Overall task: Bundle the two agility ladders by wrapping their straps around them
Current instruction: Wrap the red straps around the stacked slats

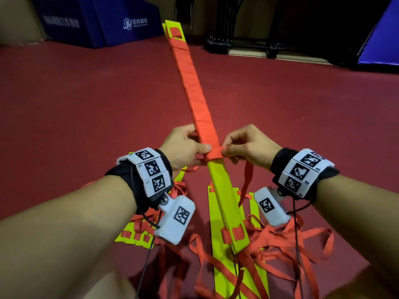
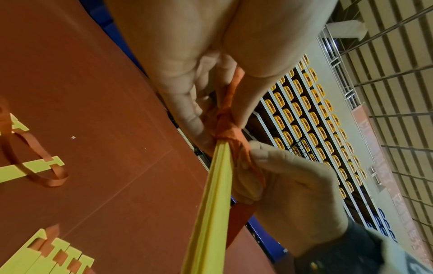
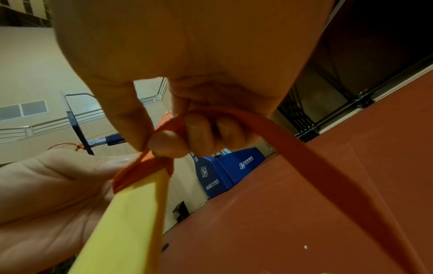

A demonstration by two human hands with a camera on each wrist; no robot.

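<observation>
gripping a stack of flat, thin yellow-green plastic rungs (image 1: 224, 195) at its middle, the left hand (image 1: 183, 145) curls round the bundle with its thumb laid flat on the newest turn of orange strap (image 1: 213, 153). the right hand (image 1: 248, 145) pinches that same strap between thumb and forefinger at the bundle's right edge; from the right wrist view the woven webbing loops over the curled fingers (image 3: 199, 133) and trails off as a loose flat ribbon. the bundle is raised off the floor, slanting away from the person: its far half is covered in tight, overlapping orange turns (image 1: 194, 87), while the near half is bare, smooth and slotted at its end, where short orange tabs pass through rectangular cut-outs.

beneath the hands, on the matte dark-red floor (image 1: 86, 104), the second ladder (image 1: 218, 251) lies as flat yellow-green slats amid a tangle of limp orange webbing (image 1: 280, 240). more notched slat ends (image 1: 133, 236) sit under the left wrist. blue padded blocks (image 1: 103, 20) with white lettering stand at the back.
</observation>
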